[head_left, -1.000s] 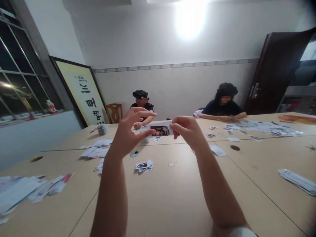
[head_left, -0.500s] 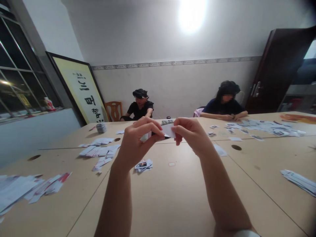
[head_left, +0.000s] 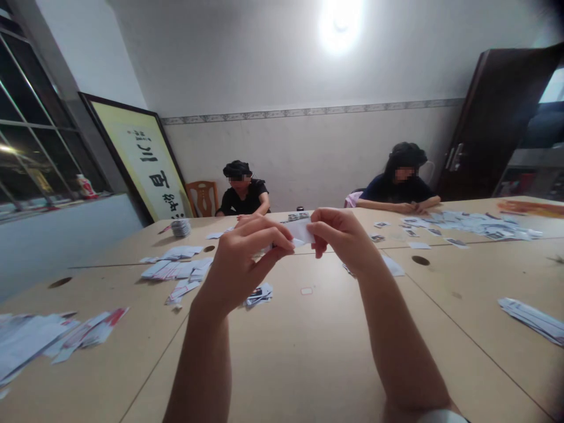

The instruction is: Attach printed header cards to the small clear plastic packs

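Note:
Both hands are raised above the table, pinching a small piece of white paper (head_left: pixel 302 230) with dark printing along its far edge. My right hand (head_left: pixel 341 238) grips its right side between thumb and fingertips. At the left, my left hand (head_left: pixel 244 255) is closed with thumb against fingers on the paper's other end. A white corner shows at its thumb tip; whether that is a fold or a second sheet, I cannot tell. Just below my left hand lies a small pile of printed cards (head_left: pixel 259 295), partly covered by the wrist.
Paper strips (head_left: pixel 176 270) and a larger paper heap (head_left: pixel 26 341) spread over the left. A round stack (head_left: pixel 180 228) stands farther back. Scattered cards (head_left: pixel 480 226) lie far right, a paper bundle (head_left: pixel 529 317) near right. Two people sit across the table (head_left: pixel 304 352).
The dark strip by my left fingers is now mostly hidden. My left hand has shifted slightly left. The person at the far left has lowered their head and leaned left.

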A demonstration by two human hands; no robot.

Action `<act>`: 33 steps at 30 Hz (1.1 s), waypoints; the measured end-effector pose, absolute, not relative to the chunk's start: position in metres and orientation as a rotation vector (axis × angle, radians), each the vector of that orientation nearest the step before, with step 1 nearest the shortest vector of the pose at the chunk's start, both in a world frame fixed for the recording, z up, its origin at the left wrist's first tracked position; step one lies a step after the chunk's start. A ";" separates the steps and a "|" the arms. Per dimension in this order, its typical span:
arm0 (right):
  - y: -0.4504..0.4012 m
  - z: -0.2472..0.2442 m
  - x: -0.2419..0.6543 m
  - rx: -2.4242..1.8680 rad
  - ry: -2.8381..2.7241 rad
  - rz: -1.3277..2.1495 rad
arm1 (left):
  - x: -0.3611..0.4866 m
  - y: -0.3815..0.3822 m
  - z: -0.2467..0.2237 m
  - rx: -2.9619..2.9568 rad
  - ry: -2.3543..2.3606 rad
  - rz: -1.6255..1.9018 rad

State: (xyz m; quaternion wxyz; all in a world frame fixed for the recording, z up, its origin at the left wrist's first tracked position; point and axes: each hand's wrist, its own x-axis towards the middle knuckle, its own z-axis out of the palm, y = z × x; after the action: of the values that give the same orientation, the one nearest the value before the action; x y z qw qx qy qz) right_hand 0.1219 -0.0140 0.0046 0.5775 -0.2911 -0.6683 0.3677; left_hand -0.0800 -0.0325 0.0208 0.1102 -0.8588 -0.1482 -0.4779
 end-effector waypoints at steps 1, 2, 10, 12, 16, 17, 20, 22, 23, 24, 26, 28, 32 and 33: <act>-0.014 0.005 0.122 -0.673 -1.563 0.873 | -0.080 -0.033 0.020 -2.525 -0.435 -1.400; -0.013 0.005 0.123 -0.666 -1.562 0.885 | -0.080 -0.033 0.020 -2.524 -0.434 -1.396; -0.008 0.003 0.126 -0.648 -1.538 0.962 | -0.078 -0.037 0.019 -2.492 -0.426 -1.396; -0.007 0.003 0.125 -0.644 -1.528 0.984 | -0.078 -0.037 0.019 -2.489 -0.424 -1.385; -0.005 0.004 0.125 -0.659 -1.508 1.003 | -0.078 -0.037 0.018 -2.473 -0.400 -1.389; -0.005 0.004 0.125 -0.664 -1.509 1.004 | -0.078 -0.037 0.018 -2.469 -0.397 -1.389; -0.005 0.004 0.126 -0.670 -1.523 0.997 | -0.078 -0.037 0.018 -2.456 -0.401 -1.381; -0.004 0.004 0.126 -0.674 -1.530 0.990 | -0.078 -0.037 0.018 -2.455 -0.404 -1.376; -0.005 0.004 0.126 -0.675 -1.528 0.988 | -0.078 -0.037 0.018 -2.457 -0.403 -1.374; -0.005 0.004 0.126 -0.675 -1.525 0.989 | -0.078 -0.037 0.018 -2.461 -0.399 -1.373; -0.005 0.004 0.126 -0.675 -1.517 0.994 | -0.079 -0.036 0.019 -2.469 -0.389 -1.368; -0.005 0.004 0.126 -0.670 -1.512 0.999 | -0.080 -0.035 0.019 -2.478 -0.379 -1.357; -0.004 0.003 0.127 -0.664 -1.515 0.998 | -0.082 -0.035 0.019 -2.499 -0.351 -1.342; -0.004 0.003 0.128 -0.664 -1.517 1.000 | -0.082 -0.035 0.019 -2.501 -0.344 -1.344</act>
State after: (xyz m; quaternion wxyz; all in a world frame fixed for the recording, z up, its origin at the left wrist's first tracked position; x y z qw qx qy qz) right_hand 0.1276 -0.0036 0.0028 0.5676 -0.2828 -0.6455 0.4258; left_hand -0.0821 -0.0347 0.0194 0.1401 -0.8659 -0.1192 -0.4653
